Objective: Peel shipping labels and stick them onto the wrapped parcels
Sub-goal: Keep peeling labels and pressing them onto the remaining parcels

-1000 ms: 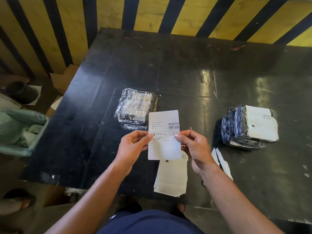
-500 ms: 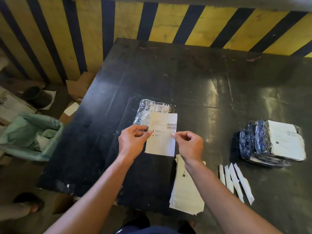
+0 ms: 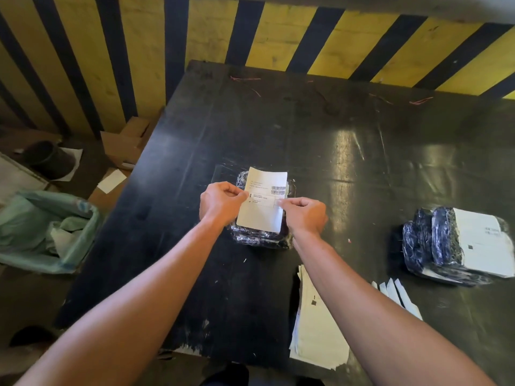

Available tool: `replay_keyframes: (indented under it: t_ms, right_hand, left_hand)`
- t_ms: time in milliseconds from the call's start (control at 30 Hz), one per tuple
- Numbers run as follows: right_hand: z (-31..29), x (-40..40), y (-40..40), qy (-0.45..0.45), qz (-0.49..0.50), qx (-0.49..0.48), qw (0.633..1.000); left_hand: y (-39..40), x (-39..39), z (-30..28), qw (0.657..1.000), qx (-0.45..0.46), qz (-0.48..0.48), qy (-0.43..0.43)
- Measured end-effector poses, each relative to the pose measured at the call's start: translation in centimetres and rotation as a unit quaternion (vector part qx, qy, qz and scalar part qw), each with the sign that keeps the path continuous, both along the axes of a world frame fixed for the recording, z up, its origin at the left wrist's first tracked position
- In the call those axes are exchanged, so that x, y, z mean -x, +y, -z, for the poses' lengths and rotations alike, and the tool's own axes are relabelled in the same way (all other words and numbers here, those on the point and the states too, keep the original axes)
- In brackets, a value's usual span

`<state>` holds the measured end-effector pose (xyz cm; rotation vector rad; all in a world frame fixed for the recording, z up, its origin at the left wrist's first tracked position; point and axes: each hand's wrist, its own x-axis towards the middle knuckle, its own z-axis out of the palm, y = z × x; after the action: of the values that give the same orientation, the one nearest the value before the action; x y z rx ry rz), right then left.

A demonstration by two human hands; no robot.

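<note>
A white shipping label (image 3: 263,203) with a barcode lies over a black, plastic-wrapped parcel (image 3: 260,238) in the middle of the black table (image 3: 320,140). My left hand (image 3: 221,201) pinches the label's left edge. My right hand (image 3: 305,215) pinches its right edge. The label hides most of the parcel's top. At the right, wrapped parcels (image 3: 434,246) lie stacked, the top one bearing a white label (image 3: 485,246). A pile of label sheets (image 3: 317,321) lies at the table's near edge, partly under my right forearm.
White backing strips (image 3: 397,295) lie right of the sheet pile. Left of the table stand a green-lined waste bin (image 3: 41,232) with crumpled paper, cardboard pieces (image 3: 125,146) and a dark round container (image 3: 48,157). A yellow and black striped wall (image 3: 278,32) runs behind.
Both hands carried the label forward from above the sheet pile to over the wrapped parcel, where it now lies. The camera also tilted forward.
</note>
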<state>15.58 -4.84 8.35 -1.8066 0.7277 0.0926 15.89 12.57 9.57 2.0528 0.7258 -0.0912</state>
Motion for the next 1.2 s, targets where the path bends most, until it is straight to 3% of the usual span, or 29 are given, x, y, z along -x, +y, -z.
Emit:
replay_keyframes:
  t_ms: [600,833,933,1033,1133,1200]
  right_hand:
    - [2.1,-1.5,1.0,0.02,-0.014,0.082,0.996]
    - [2.0,-1.8,1.1,0.02,-0.039,0.131,0.99]
    - [1.9,-1.9,0.8,0.003,-0.063,0.173,0.983]
    - [2.8,-1.0,0.3,-0.111,-0.144,0.278,0.943]
    - [3.4,0.9,-0.2,-0.255,-0.266,0.392,0.843]
    - [4.1,2.2,-0.4,-0.284,-0.365,0.41,0.786]
  left_hand:
    - [0.2,-1.7,1.9,0.999,-0.03,0.027,0.035]
    - [0.2,-1.7,2.2,0.996,-0.069,0.042,0.025]
    - [0.0,-1.1,2.6,0.987,-0.138,0.078,-0.008]
    - [0.3,-0.1,3.2,0.966,-0.195,0.142,-0.097]
    - [0.7,1.6,4.4,0.901,-0.253,0.294,-0.196]
    - [0.9,2.8,5.7,0.874,-0.259,0.366,-0.188]
